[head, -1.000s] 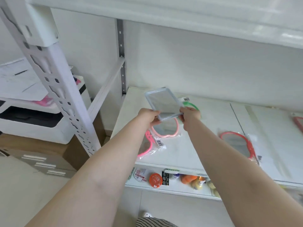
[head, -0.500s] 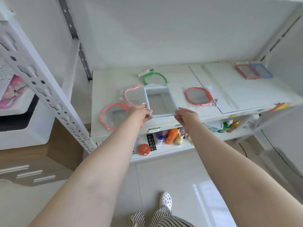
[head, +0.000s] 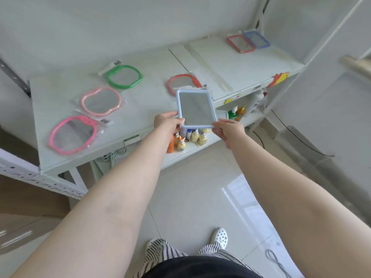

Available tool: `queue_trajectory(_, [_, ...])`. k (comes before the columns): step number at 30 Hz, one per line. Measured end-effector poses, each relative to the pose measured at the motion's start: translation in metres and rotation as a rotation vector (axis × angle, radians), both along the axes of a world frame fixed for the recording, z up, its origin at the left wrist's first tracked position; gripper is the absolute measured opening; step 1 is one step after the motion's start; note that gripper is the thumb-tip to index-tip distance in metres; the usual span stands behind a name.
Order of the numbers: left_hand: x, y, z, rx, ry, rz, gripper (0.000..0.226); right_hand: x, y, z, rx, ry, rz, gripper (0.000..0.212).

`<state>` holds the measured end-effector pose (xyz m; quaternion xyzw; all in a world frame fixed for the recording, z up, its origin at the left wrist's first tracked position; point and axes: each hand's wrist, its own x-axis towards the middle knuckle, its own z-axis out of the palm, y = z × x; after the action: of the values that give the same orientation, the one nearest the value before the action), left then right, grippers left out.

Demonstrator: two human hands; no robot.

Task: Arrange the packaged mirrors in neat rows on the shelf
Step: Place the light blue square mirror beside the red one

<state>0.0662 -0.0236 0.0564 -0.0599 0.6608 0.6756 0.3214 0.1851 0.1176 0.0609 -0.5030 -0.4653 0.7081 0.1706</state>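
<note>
A light blue rectangular mirror (head: 195, 108) is held above the front edge of the white shelf (head: 140, 109). My left hand (head: 167, 122) pinches its near left corner and my right hand (head: 228, 130) pinches its near right corner. On the shelf lie a bright pink mirror (head: 72, 135), a pale pink mirror (head: 101, 101) and a green mirror (head: 124, 76) in a diagonal line at the left. A red round mirror (head: 180, 82) lies behind the held one, partly hidden. A red rectangular mirror (head: 240, 43) and a blue rectangular mirror (head: 257, 39) lie at the far right.
Below the shelf a lower shelf holds several small bottles (head: 192, 137). A perforated white upright (head: 32, 175) stands at the left, another post (head: 313, 55) at the right. Cables (head: 301, 141) run along the tiled floor (head: 196, 197). My feet (head: 219, 236) stand near the shelf.
The view has tilted down and swung right. The light blue mirror, held by both hands, has moved right along the shelf front, from near the pink mirrors toward the red round one.
</note>
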Motion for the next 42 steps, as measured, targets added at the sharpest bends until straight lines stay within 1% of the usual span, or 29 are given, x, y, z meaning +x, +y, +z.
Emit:
queue_trajectory(4, [0.046,0.065,-0.008,-0.014,0.013,-0.055,0.045,0.048,0.063,-0.008,0.009,0.010,-0.060,0.015])
queue_trajectory(9, [0.095,0.137,-0.026,-0.015,-0.030,-0.064,0.050,0.092,0.141,-0.020,0.011,-0.023,-0.054,0.016])
queue_trajectory(15, [0.119,0.203,-0.032,0.010,-0.029,-0.089,0.051,0.120,0.203,-0.030,-0.012,-0.027,-0.083,0.017])
queue_trajectory(20, [0.106,0.249,-0.027,-0.022,-0.013,-0.139,0.047,0.117,0.241,-0.029,-0.039,0.011,-0.136,0.017])
queue_trajectory(25, [0.083,0.301,-0.025,-0.011,0.031,-0.154,0.046,0.100,0.285,-0.022,-0.016,0.011,-0.168,0.015])
queue_trajectory(32, [0.027,0.382,-0.015,0.024,0.046,-0.220,0.048,0.053,0.354,-0.008,0.028,-0.002,-0.226,0.025])
queue_trajectory(38, [-0.002,0.429,-0.015,0.015,0.048,-0.226,0.046,0.027,0.402,-0.008,0.027,-0.003,-0.243,0.023])
queue_trajectory(42, [-0.011,0.460,-0.019,0.032,0.043,-0.200,0.045,0.014,0.438,-0.009,0.030,-0.005,-0.213,0.016])
